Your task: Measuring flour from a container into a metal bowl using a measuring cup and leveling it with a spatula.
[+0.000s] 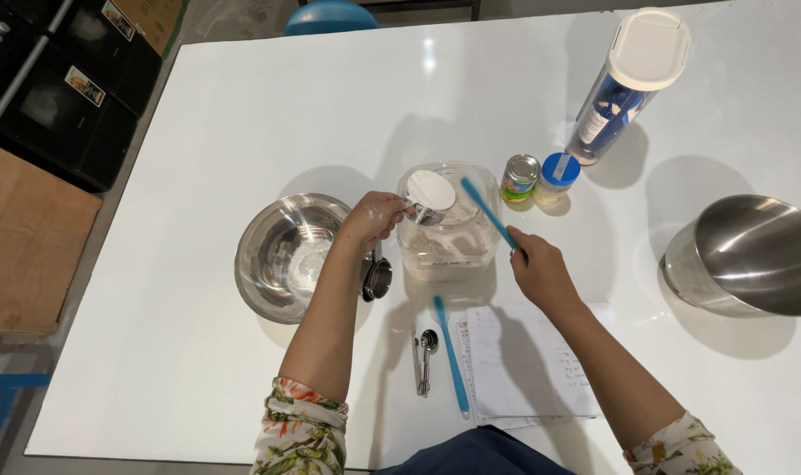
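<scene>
— Head view: what do the hands have?

— The left hand (374, 217) is closed on a measuring cup (430, 195) heaped with white powder, over the clear container (444, 224). The right hand (538, 269) grips a blue spatula (491, 215), blade seemingly at the cup's rim (hard to tell).

— Nearby?

— A steel bowl (293, 255) with some powder just left, on the white surface (242, 132).
</scene>
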